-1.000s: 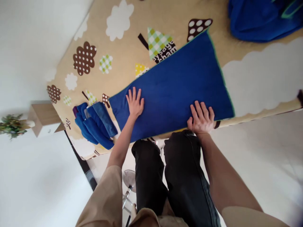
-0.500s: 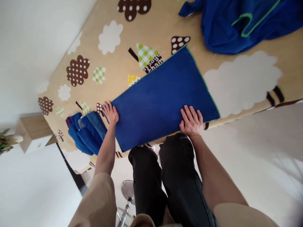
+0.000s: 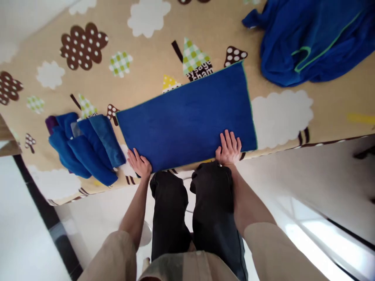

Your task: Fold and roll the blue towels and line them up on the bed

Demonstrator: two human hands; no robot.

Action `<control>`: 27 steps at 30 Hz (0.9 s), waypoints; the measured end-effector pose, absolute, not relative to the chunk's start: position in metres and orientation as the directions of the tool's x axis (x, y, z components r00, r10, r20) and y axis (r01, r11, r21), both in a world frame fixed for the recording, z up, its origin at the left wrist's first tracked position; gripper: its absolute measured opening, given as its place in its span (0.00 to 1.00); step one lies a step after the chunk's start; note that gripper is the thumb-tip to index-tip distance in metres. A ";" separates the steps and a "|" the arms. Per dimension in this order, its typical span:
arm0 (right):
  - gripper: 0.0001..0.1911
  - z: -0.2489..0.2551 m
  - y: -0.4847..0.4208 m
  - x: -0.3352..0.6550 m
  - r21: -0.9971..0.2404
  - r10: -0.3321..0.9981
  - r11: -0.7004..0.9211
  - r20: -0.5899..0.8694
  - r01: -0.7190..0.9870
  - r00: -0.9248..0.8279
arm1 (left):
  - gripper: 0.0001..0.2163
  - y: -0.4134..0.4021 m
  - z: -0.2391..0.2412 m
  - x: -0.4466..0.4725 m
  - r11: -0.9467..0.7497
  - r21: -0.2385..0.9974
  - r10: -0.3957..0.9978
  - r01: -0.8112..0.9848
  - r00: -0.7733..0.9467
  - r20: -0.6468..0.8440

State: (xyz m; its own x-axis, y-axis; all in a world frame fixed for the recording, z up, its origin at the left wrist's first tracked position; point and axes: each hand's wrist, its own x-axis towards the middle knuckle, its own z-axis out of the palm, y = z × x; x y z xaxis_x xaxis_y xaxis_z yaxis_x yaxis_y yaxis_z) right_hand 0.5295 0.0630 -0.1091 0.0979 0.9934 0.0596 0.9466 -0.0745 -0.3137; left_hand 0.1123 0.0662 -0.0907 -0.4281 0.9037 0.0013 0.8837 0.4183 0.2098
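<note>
On the table [image 3: 140,86], our left hand [image 3: 140,164] and right hand [image 3: 229,148] rest open, gripping nothing, on one flat blue towel [image 3: 184,117] at the near edge; leftward, the rolls [image 3: 90,158] seem finished; rightward, the heap [image 3: 316,39] lies unrolled.

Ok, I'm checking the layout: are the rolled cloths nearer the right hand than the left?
No, the rolled cloths lie beside the left hand, away from the right hand.

Over the remote feed I make out smooth, matt fabric in the blue cloth [image 3: 187,117] at mid-frame and soft-looking, matt fabric in the rolled cloths [image 3: 93,156] at left. The heap [image 3: 287,50] at upper right looks like creased cloth, the printed cover [image 3: 222,19] smooth, dull textile.
</note>
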 end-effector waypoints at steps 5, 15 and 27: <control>0.36 -0.109 0.062 0.529 -0.228 0.991 -0.029 0.122 0.973 0.058 | 0.31 0.070 -0.086 0.116 0.442 0.238 0.892 0.865 -0.451 -0.019; 0.34 -0.102 0.063 0.529 -0.054 1.000 -0.018 0.021 0.998 0.019 | 0.35 0.069 -0.087 0.116 0.472 0.454 0.874 0.756 -0.469 -0.127; 0.31 -0.066 0.129 0.507 -0.107 0.997 0.000 0.075 0.994 0.008 | 0.37 0.066 -0.089 0.114 0.452 0.568 0.878 0.688 -0.456 -0.146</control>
